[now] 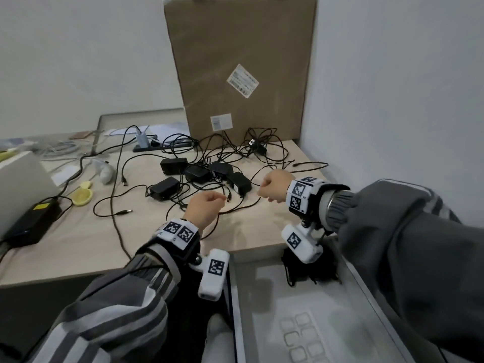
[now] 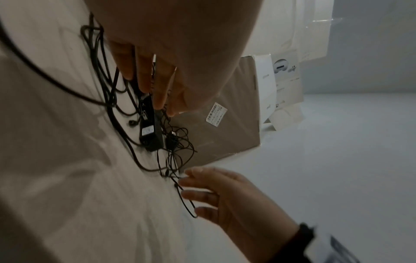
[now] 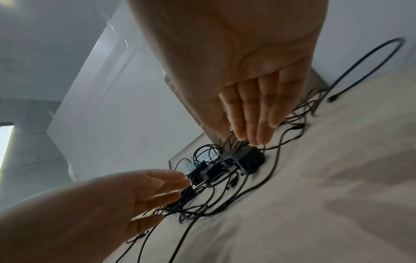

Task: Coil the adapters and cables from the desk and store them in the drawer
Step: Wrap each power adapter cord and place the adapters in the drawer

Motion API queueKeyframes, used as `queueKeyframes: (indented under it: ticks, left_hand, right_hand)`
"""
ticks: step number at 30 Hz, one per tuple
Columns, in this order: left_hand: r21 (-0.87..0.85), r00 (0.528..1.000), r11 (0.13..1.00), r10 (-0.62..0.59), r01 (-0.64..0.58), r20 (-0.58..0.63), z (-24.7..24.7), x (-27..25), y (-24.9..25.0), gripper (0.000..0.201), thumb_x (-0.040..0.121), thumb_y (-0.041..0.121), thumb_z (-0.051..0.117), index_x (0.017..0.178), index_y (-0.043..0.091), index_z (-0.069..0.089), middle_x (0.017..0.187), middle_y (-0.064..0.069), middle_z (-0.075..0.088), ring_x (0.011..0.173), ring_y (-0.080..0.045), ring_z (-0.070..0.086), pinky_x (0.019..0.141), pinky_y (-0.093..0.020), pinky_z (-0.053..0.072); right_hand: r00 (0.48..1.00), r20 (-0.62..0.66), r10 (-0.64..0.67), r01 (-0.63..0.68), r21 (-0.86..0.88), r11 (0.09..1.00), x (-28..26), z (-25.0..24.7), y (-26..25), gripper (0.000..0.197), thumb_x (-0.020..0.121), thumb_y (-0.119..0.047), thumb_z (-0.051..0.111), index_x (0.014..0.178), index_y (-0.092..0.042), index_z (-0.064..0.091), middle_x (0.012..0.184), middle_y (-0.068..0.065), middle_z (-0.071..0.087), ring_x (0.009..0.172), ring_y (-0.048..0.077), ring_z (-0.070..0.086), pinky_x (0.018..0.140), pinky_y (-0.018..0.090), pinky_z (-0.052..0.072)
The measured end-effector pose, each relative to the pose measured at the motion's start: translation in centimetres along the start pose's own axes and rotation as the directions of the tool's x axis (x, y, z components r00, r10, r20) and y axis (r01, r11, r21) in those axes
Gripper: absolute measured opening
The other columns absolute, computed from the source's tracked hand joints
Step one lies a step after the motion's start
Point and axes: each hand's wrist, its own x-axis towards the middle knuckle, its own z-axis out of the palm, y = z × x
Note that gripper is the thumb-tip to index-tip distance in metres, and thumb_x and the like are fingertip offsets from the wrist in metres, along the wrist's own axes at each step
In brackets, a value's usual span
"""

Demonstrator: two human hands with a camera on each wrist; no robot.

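Observation:
Several black adapters lie in a tangle of thin black cables on the pale desk. My left hand hovers in front of the pile, its fingers straight and pointing at an adapter, holding nothing. My right hand is to the right of the pile, fingers straight and together above another adapter. In the left wrist view the right hand has spread fingertips touching a thin cable loop. The open drawer below the desk edge holds a black bundle.
A tall cardboard box leans against the wall behind the pile. A power strip sits at the back. A large black power brick, a white box and yellow items lie at the left. A wall bounds the desk's right side.

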Motion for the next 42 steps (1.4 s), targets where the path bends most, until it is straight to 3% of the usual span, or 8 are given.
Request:
queueKeyframes:
  ticks: [7, 16, 18, 21, 24, 28, 34, 42]
  left_hand:
    - [0.214, 0.962, 0.966, -0.186, 0.143, 0.198, -1.8, 3.7, -3.4, 0.029, 0.091, 0.020, 0.056, 0.119, 0.018, 0.065, 0.121, -0.001, 0.063, 0.116, -0.018, 0.054, 0.106, -0.032, 0.040]
    - [0.053, 0.934, 0.981, -0.193, 0.186, 0.299, -3.4, 4.5, -5.9, 0.027, 0.091, 0.014, 0.059, 0.116, 0.020, 0.068, 0.131, 0.006, 0.058, 0.123, -0.012, 0.051, 0.112, -0.028, 0.033]
    - [0.029, 0.931, 0.979, -0.201, 0.202, 0.305, -3.4, 4.6, -6.0, 0.025, 0.092, 0.014, 0.058, 0.114, 0.021, 0.068, 0.129, 0.005, 0.059, 0.121, -0.013, 0.052, 0.111, -0.028, 0.035]
    - [0.064, 0.933, 0.981, -0.193, 0.182, 0.304, -3.1, 4.4, -6.1, 0.028, 0.092, 0.017, 0.057, 0.117, 0.025, 0.067, 0.128, 0.006, 0.059, 0.121, -0.013, 0.052, 0.112, -0.032, 0.034]
    - [0.066, 0.945, 0.985, -0.171, 0.159, 0.280, -2.6, 4.0, -5.9, 0.030, 0.091, 0.018, 0.057, 0.119, 0.026, 0.065, 0.125, 0.002, 0.063, 0.118, -0.017, 0.055, 0.110, -0.033, 0.036]
    - [-0.024, 0.978, 0.984, -0.170, 0.174, 0.119, -2.4, 3.4, -5.2, 0.022, 0.090, 0.012, 0.058, 0.107, 0.023, 0.068, 0.120, -0.005, 0.066, 0.112, -0.023, 0.060, 0.104, -0.033, 0.043]
    - [-0.104, 0.984, 0.990, -0.110, 0.096, -0.138, -2.1, 0.8, -1.8, 0.014, 0.088, 0.010, 0.061, 0.092, 0.013, 0.074, 0.102, -0.010, 0.071, 0.096, -0.022, 0.060, 0.091, -0.032, 0.045]
    - [-0.155, 0.983, 0.988, -0.037, 0.009, -0.178, -0.1, -6.2, 0.6, 0.027, 0.092, 0.007, 0.046, 0.098, 0.009, 0.073, 0.087, -0.003, 0.068, 0.074, -0.015, 0.054, 0.066, -0.026, 0.040]
  right_hand:
    - [0.996, 0.081, -0.033, 0.057, -0.307, 0.950, 7.2, 1.1, -4.9, 0.045, 0.080, -0.040, 0.069, 0.109, -0.007, 0.061, 0.095, 0.007, 0.065, 0.085, 0.024, 0.062, 0.067, 0.030, 0.047]
    - [0.980, 0.192, 0.055, 0.084, -0.645, 0.760, 8.7, 2.1, -6.4, 0.028, 0.084, -0.035, 0.067, 0.104, -0.017, 0.061, 0.091, 0.001, 0.064, 0.074, 0.015, 0.059, 0.066, 0.020, 0.046]
    - [0.988, 0.138, 0.066, 0.023, -0.558, 0.830, 8.8, 1.8, -6.0, 0.039, 0.085, -0.038, 0.062, 0.113, -0.010, 0.060, 0.103, 0.009, 0.064, 0.091, 0.025, 0.060, 0.078, 0.031, 0.047]
    - [0.992, 0.025, 0.124, -0.111, -0.309, 0.945, 8.5, 0.6, -5.3, 0.041, 0.079, -0.044, 0.063, 0.100, -0.009, 0.059, 0.084, 0.007, 0.061, 0.083, 0.026, 0.061, 0.072, 0.030, 0.047]
    - [0.986, -0.038, 0.163, -0.156, 0.151, 0.976, 7.4, -0.6, -4.1, 0.032, 0.080, -0.038, 0.067, 0.098, -0.012, 0.060, 0.089, 0.008, 0.065, 0.089, 0.026, 0.064, 0.079, 0.034, 0.053]
    - [0.984, -0.082, 0.160, -0.045, 0.748, 0.662, 3.3, -1.4, -3.0, 0.016, 0.087, -0.009, 0.064, 0.100, -0.004, 0.059, 0.102, 0.016, 0.067, 0.081, 0.021, 0.067, 0.076, 0.031, 0.056]
    - [0.985, -0.106, 0.137, 0.068, 0.963, 0.261, -3.9, -2.3, -0.1, 0.030, 0.087, 0.001, 0.061, 0.116, 0.007, 0.054, 0.088, 0.012, 0.067, 0.071, 0.017, 0.069, 0.066, 0.025, 0.059]
    - [0.969, -0.191, 0.158, 0.177, 0.980, 0.094, -13.6, -1.1, 3.6, 0.046, 0.085, 0.002, 0.063, 0.127, 0.005, 0.046, 0.099, 0.013, 0.068, 0.077, 0.019, 0.069, 0.069, 0.026, 0.059]
